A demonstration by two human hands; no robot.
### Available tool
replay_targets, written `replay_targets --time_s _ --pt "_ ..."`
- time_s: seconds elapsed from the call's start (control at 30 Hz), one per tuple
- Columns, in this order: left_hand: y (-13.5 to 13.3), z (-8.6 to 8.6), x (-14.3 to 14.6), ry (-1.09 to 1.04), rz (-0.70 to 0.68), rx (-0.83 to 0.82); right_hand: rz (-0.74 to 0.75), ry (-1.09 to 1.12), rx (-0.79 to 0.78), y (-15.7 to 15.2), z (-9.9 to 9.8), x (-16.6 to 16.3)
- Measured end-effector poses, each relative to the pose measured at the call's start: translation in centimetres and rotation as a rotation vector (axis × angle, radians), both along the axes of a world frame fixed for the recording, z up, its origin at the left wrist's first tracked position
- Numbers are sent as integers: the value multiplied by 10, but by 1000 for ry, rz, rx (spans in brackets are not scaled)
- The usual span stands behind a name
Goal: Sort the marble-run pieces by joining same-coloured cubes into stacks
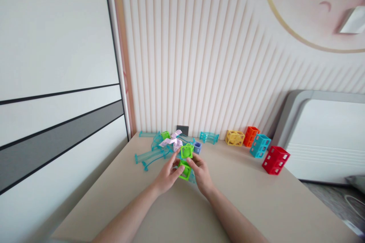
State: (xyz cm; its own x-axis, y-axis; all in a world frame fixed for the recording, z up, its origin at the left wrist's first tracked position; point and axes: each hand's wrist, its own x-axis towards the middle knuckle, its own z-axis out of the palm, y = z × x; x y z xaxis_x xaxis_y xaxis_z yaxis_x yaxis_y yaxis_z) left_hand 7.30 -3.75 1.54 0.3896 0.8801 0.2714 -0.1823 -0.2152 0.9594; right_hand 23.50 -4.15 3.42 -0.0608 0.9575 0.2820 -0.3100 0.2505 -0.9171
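Note:
Over the middle of the table, my left hand (168, 172) grips a green open-framed toy block (185, 170), its thumb on the near side. Just above that block, my right hand (200, 170) pinches a second green block (187, 151) between thumb and fingers. The two blocks are close together, one above the other; I cannot tell whether they are joined. A clear blue piece (191, 176) shows partly behind the lower block, mostly hidden. Beyond my hands lie a pale purple bladed piece (174, 141) and a small blue-violet block (197, 147).
Clear blue track pieces (149, 156) lie heaped at the back left with another green block (165, 135). A curved blue piece (209, 137) rests by the wall. Yellow (235, 138), orange (251, 136), blue (260, 145) and red (276, 160) block frames stand along the right side.

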Motion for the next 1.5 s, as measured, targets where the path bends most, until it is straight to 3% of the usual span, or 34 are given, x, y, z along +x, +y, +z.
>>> replay_targets --time_s 0.17,0.4,0.87,1.27,1.37,1.5 --pt "0 7 -1 -61 28 -25 30 -100 7 -4 0 2" --pt "2 12 0 -136 100 -67 28 -224 133 -2 1 3" --pt "5 20 1 -138 200 -151 46 -165 145 5 -10 0" --pt "6 19 -2 -200 126 -187 29 -23 90 4 -13 -4" --pt "6 23 -3 -226 100 -193 -34 -92 107 5 -10 -2" --pt "10 25 -7 -335 192 -214 -330 -329 158 19 -6 18"
